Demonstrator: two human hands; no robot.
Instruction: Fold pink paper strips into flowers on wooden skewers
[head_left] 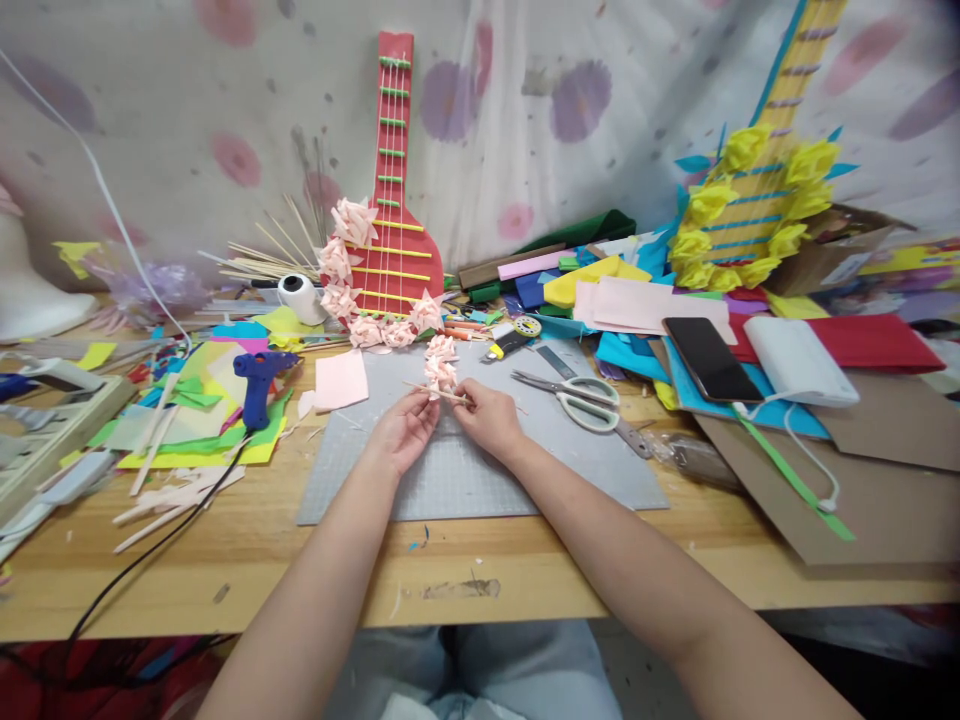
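Observation:
Over the grey cutting mat, my two hands are close together. My left hand is closed at its fingertips on the lower edge of a small pink paper flower. My right hand pinches a thin wooden stick, which lies across the bottom of that flower. Just beyond it sits another pink paper flower; whether the two touch is unclear. Behind them a red paper lute stands upright, with pink flowers around its lower left edge.
Scissors and a yellow-black cutter lie right of my hands. To the left are a pink paper square and a blue glue gun with its cord. A phone and white power bank rest at right, near a yellow-flowered lute.

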